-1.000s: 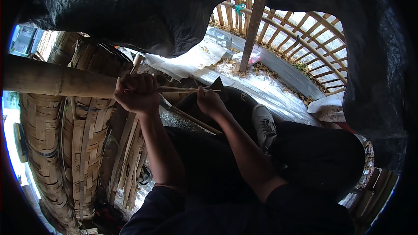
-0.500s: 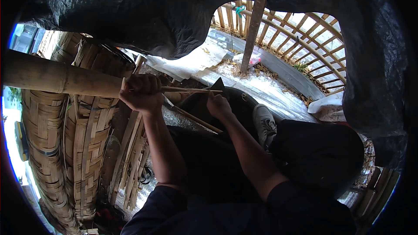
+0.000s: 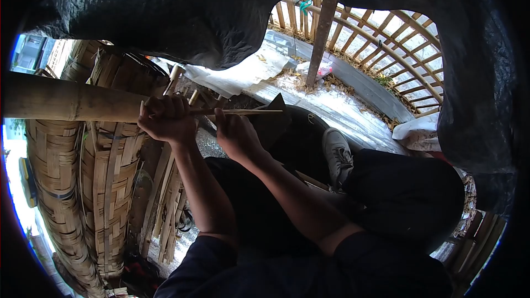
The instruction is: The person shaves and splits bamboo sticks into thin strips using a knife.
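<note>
My left hand [image 3: 168, 118] is closed around one end of a thin wooden strip, right at the end of a thick bamboo pole [image 3: 72, 97] that comes in from the left edge. The thin strip [image 3: 256, 111] points right from my fist. My right hand [image 3: 236, 133] pinches the strip a short way right of my left hand, thumb uppermost. Beyond the strip's tip stands a dark pointed piece [image 3: 277, 105]; what it belongs to is too dark to tell.
Rolled woven bamboo mats [image 3: 55, 171] and upright strips [image 3: 165, 204] stand at left. Black sheeting [image 3: 165, 11] hangs overhead. A post [image 3: 324, 27] rises before a slatted bamboo fence [image 3: 381, 38]. My shoe [image 3: 337, 154] is below the metal sheets [image 3: 309, 102].
My right hand has slid left along the strip, from near its tip to close beside my left hand. My left hand has shifted slightly left and keeps its hold.
</note>
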Available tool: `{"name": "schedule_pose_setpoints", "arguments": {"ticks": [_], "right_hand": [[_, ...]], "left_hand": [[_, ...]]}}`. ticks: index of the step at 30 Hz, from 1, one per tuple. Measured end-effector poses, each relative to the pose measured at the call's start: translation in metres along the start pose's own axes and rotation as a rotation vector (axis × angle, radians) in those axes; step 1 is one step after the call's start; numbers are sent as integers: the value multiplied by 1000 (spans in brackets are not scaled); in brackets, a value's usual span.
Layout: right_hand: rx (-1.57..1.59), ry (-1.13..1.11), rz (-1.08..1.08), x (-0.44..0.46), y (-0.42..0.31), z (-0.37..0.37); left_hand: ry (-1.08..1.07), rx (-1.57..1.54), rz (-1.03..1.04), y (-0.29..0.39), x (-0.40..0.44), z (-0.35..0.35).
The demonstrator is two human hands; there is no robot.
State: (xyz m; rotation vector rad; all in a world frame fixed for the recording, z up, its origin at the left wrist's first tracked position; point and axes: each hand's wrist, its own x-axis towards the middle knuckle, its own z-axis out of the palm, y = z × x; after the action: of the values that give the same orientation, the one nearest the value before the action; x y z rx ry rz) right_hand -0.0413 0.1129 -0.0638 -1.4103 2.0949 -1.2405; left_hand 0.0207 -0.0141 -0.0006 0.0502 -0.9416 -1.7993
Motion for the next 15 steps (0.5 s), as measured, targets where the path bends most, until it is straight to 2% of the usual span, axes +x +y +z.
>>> {"name": "schedule_pose_setpoints", "arguments": {"ticks": [2, 4, 5, 6, 8, 10, 12, 14, 15], "right_hand": [[-111, -80, 6, 3, -10, -12], [125, -140, 320, 4, -16, -16], [90, -167, 445, 4, -8, -15], [54, -192, 568, 0, 9, -13], [-110, -211, 496, -20, 88, 13], [24, -130, 856, -45, 153, 27], [88, -103, 873, -47, 152, 21], [146, -83, 876, -35, 132, 7], [189, -119, 757, -22, 102, 0]], "left_hand": [[32, 5, 5, -1, 1, 1], [59, 11, 6, -2, 1, 1], [70, 37, 19, -2, 1, 0], [81, 60, 33, -2, 1, 1], [30, 67, 37, -3, 1, 5], [-5, 76, 36, -7, -3, 12], [-132, 66, -5, -16, 0, 23], [-114, 80, 4, -18, 2, 28], [-105, 104, 3, -19, 2, 29]]}}
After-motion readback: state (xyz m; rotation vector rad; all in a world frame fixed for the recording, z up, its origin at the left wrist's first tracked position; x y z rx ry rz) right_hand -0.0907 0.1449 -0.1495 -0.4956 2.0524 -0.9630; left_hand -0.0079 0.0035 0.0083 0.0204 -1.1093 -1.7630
